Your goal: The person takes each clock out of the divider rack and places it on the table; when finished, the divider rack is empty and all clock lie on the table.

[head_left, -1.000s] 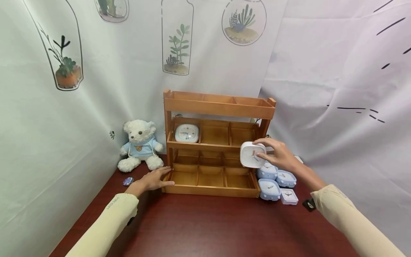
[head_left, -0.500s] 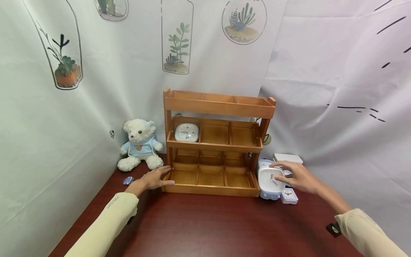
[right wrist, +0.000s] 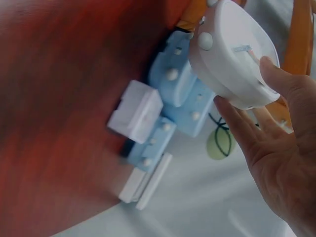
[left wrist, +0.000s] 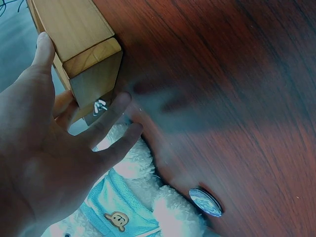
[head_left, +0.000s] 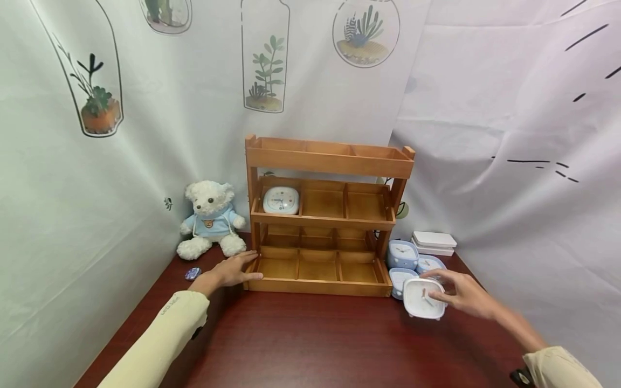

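My right hand [head_left: 468,293] grips a white alarm clock [head_left: 423,298] by its right side, with the thumb over its face. In the right wrist view the clock [right wrist: 237,54] is held up over the table, small round feet showing. My left hand [head_left: 234,269] rests at the lower left corner of the wooden shelf rack [head_left: 320,288], fingers spread; the left wrist view shows the thumb on the rack's edge [left wrist: 81,29]. Another white clock [head_left: 281,200] stands in the middle tier's left compartment. Blue clocks [head_left: 402,254] cluster right of the rack, partly hidden by the held clock.
A white teddy bear [head_left: 209,221] in a blue top sits left of the rack. A small blue patterned disc [head_left: 193,274] lies before it. Flat white boxes [head_left: 433,240] are stacked at the back right. A small white square clock [right wrist: 137,111] stands among the blue ones.
My right hand has carried the white clock down and to the right, from in front of the rack to the front of the blue clocks. My left hand has stayed in place.
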`<action>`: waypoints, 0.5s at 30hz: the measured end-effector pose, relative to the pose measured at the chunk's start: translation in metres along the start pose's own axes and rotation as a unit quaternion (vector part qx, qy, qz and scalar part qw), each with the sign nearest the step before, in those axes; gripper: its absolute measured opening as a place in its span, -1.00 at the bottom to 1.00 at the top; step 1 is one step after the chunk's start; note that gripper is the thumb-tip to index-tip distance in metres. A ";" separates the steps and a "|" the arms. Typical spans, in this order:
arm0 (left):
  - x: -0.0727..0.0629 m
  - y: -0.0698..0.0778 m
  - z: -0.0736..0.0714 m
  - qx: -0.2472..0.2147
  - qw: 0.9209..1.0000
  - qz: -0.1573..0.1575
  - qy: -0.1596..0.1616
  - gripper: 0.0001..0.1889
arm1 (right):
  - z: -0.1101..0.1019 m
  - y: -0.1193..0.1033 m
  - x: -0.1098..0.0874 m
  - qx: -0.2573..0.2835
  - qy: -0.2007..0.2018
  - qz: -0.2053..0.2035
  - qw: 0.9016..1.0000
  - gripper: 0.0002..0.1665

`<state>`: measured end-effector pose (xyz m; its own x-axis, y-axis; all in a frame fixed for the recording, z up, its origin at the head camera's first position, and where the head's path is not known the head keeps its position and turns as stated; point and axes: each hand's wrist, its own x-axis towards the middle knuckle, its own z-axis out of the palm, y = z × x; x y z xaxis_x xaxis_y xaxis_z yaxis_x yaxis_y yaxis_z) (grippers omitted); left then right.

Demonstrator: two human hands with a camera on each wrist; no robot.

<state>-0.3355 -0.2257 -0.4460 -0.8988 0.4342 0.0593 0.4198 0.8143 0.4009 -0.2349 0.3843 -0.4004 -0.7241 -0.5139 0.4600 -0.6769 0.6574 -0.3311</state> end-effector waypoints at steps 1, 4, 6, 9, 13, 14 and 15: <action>0.000 -0.001 0.001 -0.003 1.000 -0.005 -0.001 -0.14 | 0.001 0.001 -0.004 -0.004 0.000 0.001 1.000 -0.54; 0.002 -0.003 0.002 -0.009 1.000 -0.013 -0.004 -0.14 | 0.005 0.006 -0.014 -0.015 0.001 -0.002 1.000 -0.53; 0.002 -0.005 0.003 -0.011 1.000 -0.014 -0.005 -0.14 | 0.007 0.009 -0.021 -0.019 0.002 -0.006 1.000 -0.53; 0.003 -0.006 0.003 -0.014 1.000 -0.014 -0.008 -0.13 | 0.010 0.012 -0.031 -0.028 0.004 -0.008 1.000 -0.52; 0.003 -0.006 0.003 -0.012 1.000 -0.016 -0.010 -0.12 | 0.012 0.018 -0.042 -0.044 0.009 -0.005 0.999 -0.52; 0.004 -0.006 0.003 -0.007 1.000 -0.011 -0.010 -0.11 | 0.012 0.020 -0.044 -0.046 0.012 -0.002 0.999 -0.52; 0.004 -0.005 0.003 -0.006 1.000 -0.009 -0.009 -0.11 | 0.012 0.022 -0.046 -0.048 0.014 0.000 0.999 -0.52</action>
<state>-0.3408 -0.2274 -0.4503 -0.9039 0.4264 0.0354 0.4018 0.8176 0.4124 -0.2182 0.4160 -0.4394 -0.7194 -0.4988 0.4835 -0.6600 0.7078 -0.2518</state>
